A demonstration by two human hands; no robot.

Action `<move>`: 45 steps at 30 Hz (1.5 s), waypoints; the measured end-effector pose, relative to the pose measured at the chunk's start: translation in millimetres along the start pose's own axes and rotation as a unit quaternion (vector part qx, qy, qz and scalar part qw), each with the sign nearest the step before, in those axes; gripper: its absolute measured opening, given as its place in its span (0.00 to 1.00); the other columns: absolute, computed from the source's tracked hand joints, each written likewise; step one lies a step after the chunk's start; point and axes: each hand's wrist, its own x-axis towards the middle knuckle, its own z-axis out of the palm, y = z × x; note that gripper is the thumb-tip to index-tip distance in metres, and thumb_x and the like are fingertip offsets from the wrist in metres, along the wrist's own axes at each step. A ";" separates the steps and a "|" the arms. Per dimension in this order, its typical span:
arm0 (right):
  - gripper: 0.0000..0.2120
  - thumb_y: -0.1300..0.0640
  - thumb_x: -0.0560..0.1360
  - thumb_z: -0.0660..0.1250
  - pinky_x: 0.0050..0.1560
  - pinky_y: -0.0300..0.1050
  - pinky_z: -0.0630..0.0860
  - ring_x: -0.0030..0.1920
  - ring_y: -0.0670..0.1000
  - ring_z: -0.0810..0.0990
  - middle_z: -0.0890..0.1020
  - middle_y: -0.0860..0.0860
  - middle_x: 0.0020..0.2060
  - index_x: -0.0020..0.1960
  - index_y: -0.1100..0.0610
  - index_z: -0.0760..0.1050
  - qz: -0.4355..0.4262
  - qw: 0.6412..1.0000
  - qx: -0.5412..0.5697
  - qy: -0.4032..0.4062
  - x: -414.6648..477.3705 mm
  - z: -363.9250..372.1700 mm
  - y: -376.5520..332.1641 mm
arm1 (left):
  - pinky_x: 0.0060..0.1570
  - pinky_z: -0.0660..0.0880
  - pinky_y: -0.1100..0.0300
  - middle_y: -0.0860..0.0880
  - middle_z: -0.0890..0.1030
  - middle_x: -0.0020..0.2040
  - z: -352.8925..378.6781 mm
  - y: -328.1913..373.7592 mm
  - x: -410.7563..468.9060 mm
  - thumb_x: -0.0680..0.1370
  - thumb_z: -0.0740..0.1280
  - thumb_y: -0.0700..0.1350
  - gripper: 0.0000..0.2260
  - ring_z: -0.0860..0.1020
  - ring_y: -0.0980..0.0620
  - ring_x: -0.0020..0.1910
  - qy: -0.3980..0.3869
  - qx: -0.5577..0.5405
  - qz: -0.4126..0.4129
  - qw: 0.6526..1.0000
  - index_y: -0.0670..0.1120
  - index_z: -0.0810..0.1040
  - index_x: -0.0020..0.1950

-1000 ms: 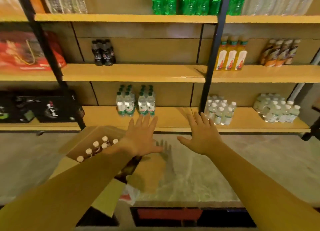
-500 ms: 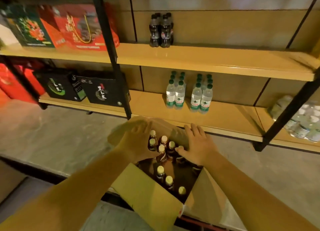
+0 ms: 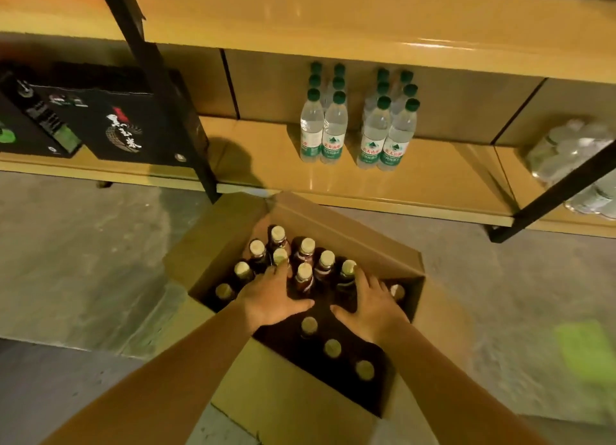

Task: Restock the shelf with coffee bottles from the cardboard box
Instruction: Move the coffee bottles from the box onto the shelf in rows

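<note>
- Both hands have dropped deeper among the coffee bottles [image 3: 305, 274] than half a second ago, and the view has tipped down, so the upper shelf's dark bottles are cut off.
- Those pale-capped bottles stand upright in the open cardboard box [image 3: 346, 241], on the floor just in front of the lowest shelf [image 3: 266, 164].
- Left hand [image 3: 270, 294] lies palm-down, fingers [image 3: 278, 272] loosely spread over a cap; whether they grip it I cannot tell.
- Right hand [image 3: 373, 303] rests likewise, fingers [image 3: 361, 279] against a bottle neck, not visibly closed.
- Beyond the fingertips, green-capped water bottles [image 3: 356, 127] occupy the shelf's middle; bare board lies left of them.
- Risk: lifting by caps from tight rows could drag neighbours over or let a bottle slip.
- Risk: the raised far flap could catch a bottle on its way out.
</note>
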 end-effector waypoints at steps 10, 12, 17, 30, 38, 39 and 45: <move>0.47 0.44 0.75 0.73 0.75 0.53 0.65 0.77 0.56 0.64 0.62 0.53 0.78 0.82 0.49 0.47 0.139 0.970 0.199 -0.023 48.8 36.2 16.4 | 0.71 0.67 0.51 0.51 0.68 0.76 52.7 -26.3 89.2 0.75 0.74 0.54 0.40 0.68 0.46 0.75 -0.105 -0.164 -0.024 0.981 0.54 0.56 0.82; 0.44 0.47 0.75 0.74 0.73 0.51 0.65 0.76 0.56 0.65 0.64 0.53 0.77 0.81 0.50 0.51 0.141 0.965 0.218 -0.016 62.5 42.1 16.9 | 0.72 0.67 0.49 0.49 0.70 0.76 60.4 -28.7 101.7 0.76 0.74 0.47 0.37 0.68 0.45 0.75 -0.084 -0.192 -0.021 0.978 0.54 0.59 0.81; 0.34 0.57 0.75 0.74 0.52 0.35 0.76 0.60 0.51 0.78 0.74 0.52 0.68 0.75 0.48 0.61 0.148 0.949 0.278 0.027 90.1 59.7 22.5 | 0.70 0.69 0.49 0.48 0.76 0.70 78.9 -34.0 121.6 0.76 0.74 0.41 0.29 0.72 0.46 0.72 0.002 -0.219 -0.013 0.976 0.52 0.69 0.74; 0.24 0.57 0.73 0.76 0.49 0.28 0.73 0.47 0.36 0.76 0.77 0.38 0.49 0.64 0.44 0.72 0.097 0.932 0.335 0.101 88.4 63.9 21.2 | 0.62 0.71 0.58 0.57 0.79 0.62 69.8 -35.5 116.5 0.71 0.78 0.41 0.29 0.76 0.56 0.64 -0.024 -0.228 0.059 0.972 0.54 0.72 0.68; 0.27 0.56 0.71 0.79 0.67 0.45 0.75 0.61 0.40 0.78 0.81 0.38 0.56 0.65 0.42 0.72 0.027 0.915 0.384 0.117 41.9 8.2 -8.1 | 0.64 0.75 0.61 0.62 0.84 0.56 10.7 -25.9 78.2 0.70 0.80 0.44 0.25 0.80 0.66 0.58 -0.023 -0.256 0.128 0.958 0.60 0.77 0.62; 0.27 0.55 0.71 0.79 0.68 0.46 0.75 0.62 0.41 0.78 0.81 0.39 0.57 0.65 0.42 0.72 0.022 0.914 0.388 0.117 33.8 0.3 -11.1 | 0.63 0.75 0.61 0.62 0.84 0.55 3.5 -23.7 73.4 0.69 0.80 0.43 0.24 0.80 0.66 0.57 -0.022 -0.254 0.135 0.957 0.61 0.77 0.59; 0.24 0.54 0.71 0.78 0.64 0.41 0.75 0.60 0.39 0.78 0.81 0.37 0.55 0.60 0.36 0.72 -0.026 0.903 0.400 0.154 -13.3 -51.3 -21.2 | 0.66 0.77 0.52 0.58 0.82 0.61 -40.4 12.1 42.7 0.67 0.82 0.49 0.36 0.81 0.61 0.60 -0.003 -0.275 0.165 0.947 0.55 0.72 0.72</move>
